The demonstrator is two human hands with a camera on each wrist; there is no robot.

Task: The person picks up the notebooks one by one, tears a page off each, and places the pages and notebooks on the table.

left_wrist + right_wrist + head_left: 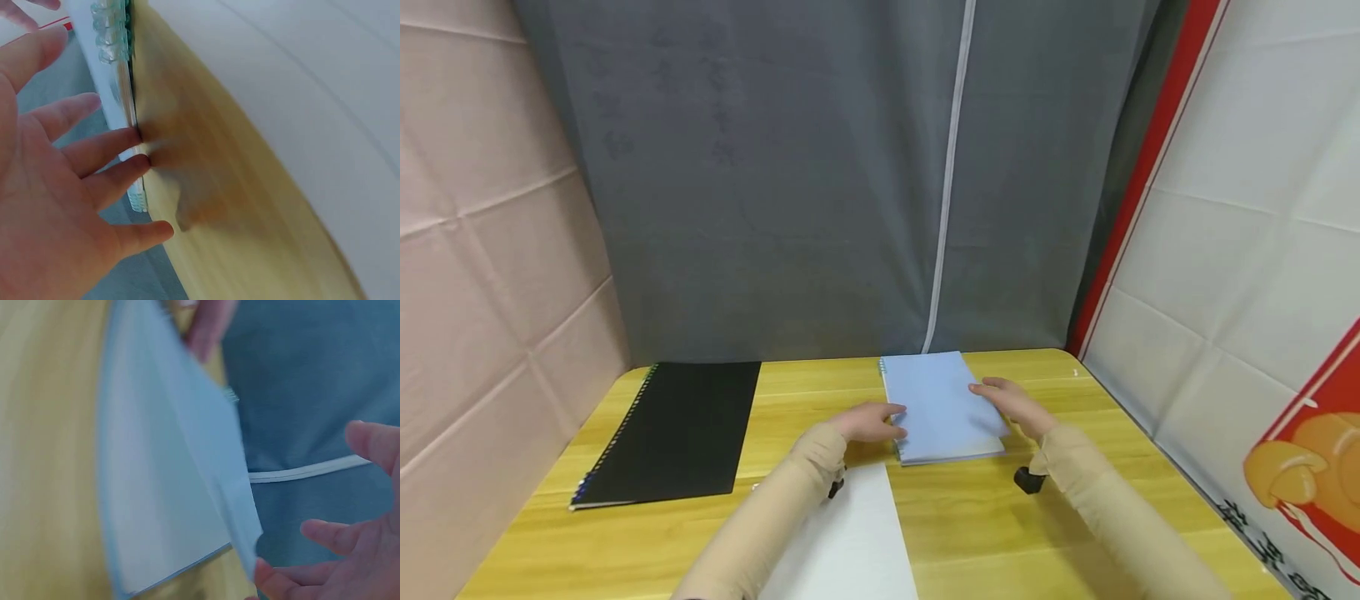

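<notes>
A light blue notebook (pixel 942 406) with a spiral binding lies flat near the far edge of the wooden desk (pixel 985 533), right of its middle. The left hand (pixel 874 422) is spread, its fingertips (pixel 134 139) touching the bound left edge of the notebook. The right hand (pixel 1017 404) rests open on the notebook's right side, fingers straight and loosely apart. A black notebook (pixel 676 431) lies well apart on the left, and a white sheet (pixel 857 542) lies near the front edge, under the left forearm.

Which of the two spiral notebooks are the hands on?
The light blue notebook at the table's middle; both the left hand and right hand touch it. The black notebook lies untouched far left.
</notes>
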